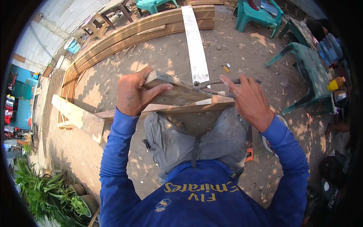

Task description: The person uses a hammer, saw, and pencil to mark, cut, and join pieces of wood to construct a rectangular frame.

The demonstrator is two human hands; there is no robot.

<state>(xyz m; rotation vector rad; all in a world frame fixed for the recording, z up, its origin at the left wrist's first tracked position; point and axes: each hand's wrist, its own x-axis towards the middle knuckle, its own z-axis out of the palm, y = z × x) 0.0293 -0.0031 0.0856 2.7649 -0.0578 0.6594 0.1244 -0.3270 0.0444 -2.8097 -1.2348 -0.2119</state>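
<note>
My left hand is closed on the upper left end of a weathered wooden board, with the thumb along its near face. The board is tilted and rests close to a long wooden beam that runs across in front of my knees. In my right hand are the long dark handles of pincers. Their jaw end lies at the board's right end; what the jaws bite on, if anything, is too small to make out. The lower handle partly passes behind my fingers.
Beyond the board lie a white-painted plank and a large brown wooden frame. A pale plank crosses the beam at left. An orange-handled saw is by my right leg. Green plastic chairs stand at right, potted plants at lower left.
</note>
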